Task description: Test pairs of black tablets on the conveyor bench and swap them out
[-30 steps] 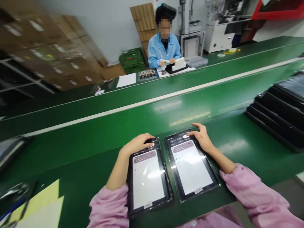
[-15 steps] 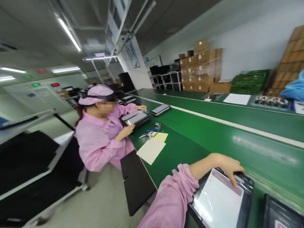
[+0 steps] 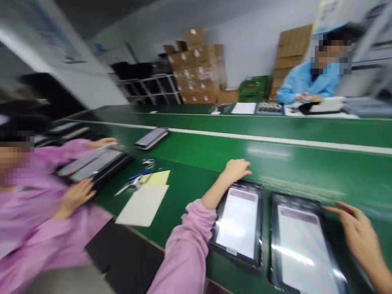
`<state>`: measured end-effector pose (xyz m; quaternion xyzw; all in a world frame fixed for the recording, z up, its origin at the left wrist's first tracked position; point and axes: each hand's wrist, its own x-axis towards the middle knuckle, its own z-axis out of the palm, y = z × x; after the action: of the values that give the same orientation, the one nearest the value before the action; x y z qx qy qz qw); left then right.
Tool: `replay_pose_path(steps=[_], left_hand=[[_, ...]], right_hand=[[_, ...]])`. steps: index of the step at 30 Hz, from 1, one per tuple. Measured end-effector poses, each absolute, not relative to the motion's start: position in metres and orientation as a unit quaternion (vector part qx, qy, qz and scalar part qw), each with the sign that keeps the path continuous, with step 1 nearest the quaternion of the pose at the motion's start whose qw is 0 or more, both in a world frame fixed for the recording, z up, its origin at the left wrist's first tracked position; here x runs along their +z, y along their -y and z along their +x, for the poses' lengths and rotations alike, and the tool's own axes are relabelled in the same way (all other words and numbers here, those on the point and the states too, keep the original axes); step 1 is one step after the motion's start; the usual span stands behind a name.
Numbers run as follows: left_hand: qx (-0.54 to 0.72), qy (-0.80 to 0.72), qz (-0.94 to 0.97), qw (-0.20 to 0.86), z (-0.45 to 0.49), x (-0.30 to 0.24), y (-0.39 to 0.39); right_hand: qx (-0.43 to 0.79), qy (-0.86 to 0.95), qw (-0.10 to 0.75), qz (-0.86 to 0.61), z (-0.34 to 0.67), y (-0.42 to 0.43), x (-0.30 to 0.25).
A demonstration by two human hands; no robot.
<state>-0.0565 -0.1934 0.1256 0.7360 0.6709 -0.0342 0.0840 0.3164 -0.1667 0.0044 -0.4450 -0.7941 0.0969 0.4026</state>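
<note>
Right hand (image 3: 357, 232) back in view, open with fingers spread, just beside right tablet (image 3: 301, 249) — left hand (image 3: 237, 169) curled over left tablet (image 3: 239, 222) far end, grip unclear.

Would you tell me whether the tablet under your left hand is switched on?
On: the left tablet shows a lit white screen.

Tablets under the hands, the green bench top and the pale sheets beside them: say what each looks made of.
The left tablet and right tablet: glass screens in dark frames, seemingly wrapped in clear glossy film, judging by the streaky glare. The green bench top: smooth and slightly shiny, possibly rubber or PVC belting, as it gives soft reflections. The pale sheets: flat and matte, probably paper.
</note>
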Motion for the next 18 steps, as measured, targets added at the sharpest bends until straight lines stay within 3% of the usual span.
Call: replay_pose_path(steps=[7, 13, 16, 18], left_hand=[[-0.143, -0.520, 0.812, 0.223, -0.046, 0.111, 0.213], [-0.172, -0.525, 0.812, 0.186, -0.030, 0.102, 0.225], [-0.167, -0.525, 0.815, 0.181, -0.029, 0.102, 0.226], [-0.165, -0.509, 0.818, 0.210, -0.028, 0.104, 0.225]], right_hand=[[0.156, 0.819, 0.397, -0.384, 0.312, 0.220, 0.024], [0.147, 0.837, 0.397, -0.345, 0.309, 0.237, 0.030], [0.146, 0.826, 0.387, -0.382, 0.310, 0.237, 0.029], [0.162, 0.771, 0.426, -0.445, 0.310, 0.236, 0.027]])
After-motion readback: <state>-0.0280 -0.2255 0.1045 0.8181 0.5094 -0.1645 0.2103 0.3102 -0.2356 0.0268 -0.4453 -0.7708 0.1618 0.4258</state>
